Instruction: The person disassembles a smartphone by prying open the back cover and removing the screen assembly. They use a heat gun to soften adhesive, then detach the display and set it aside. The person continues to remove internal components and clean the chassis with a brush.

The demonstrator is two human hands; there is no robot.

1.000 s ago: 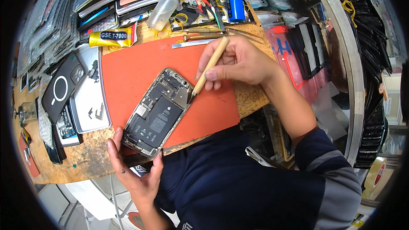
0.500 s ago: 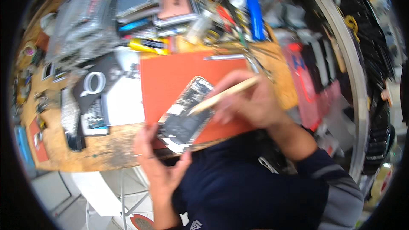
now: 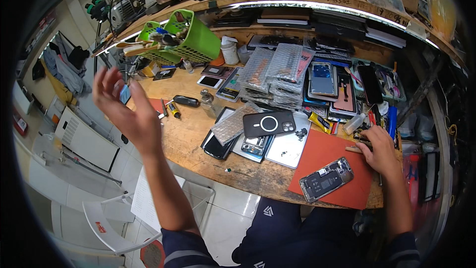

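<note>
An opened smartphone [image 3: 327, 179] lies at a slant on the orange-red mat [image 3: 317, 151], its dark battery and inner parts bare. My right hand [image 3: 381, 151] is at the mat's right side with curled fingers. By its thumb the end of a wooden stick [image 3: 353, 149] pokes out; the rest of the stick is hidden by the hand. The fingertips are close to a cluster of tools. Raised well off the bench at the left, my left hand [image 3: 128, 111] has its fingers apart, slightly blurred, and holds nothing.
Left of the mat are a black phone back with a white ring [image 3: 269, 124], a white sheet [image 3: 285, 151] and bubble wrap [image 3: 230, 124]. Behind stand bubble-wrapped stacks [image 3: 285, 77] and a yellow tube [image 3: 321, 122]. Green baskets [image 3: 191, 39] hang near the shelf [image 3: 297, 7]; a white chair [image 3: 144, 203] stands below left.
The phone has left my left hand and rests on the mat. My left hand has risen to the left; my right hand has moved right, off the phone. The view has shifted and widened.
</note>
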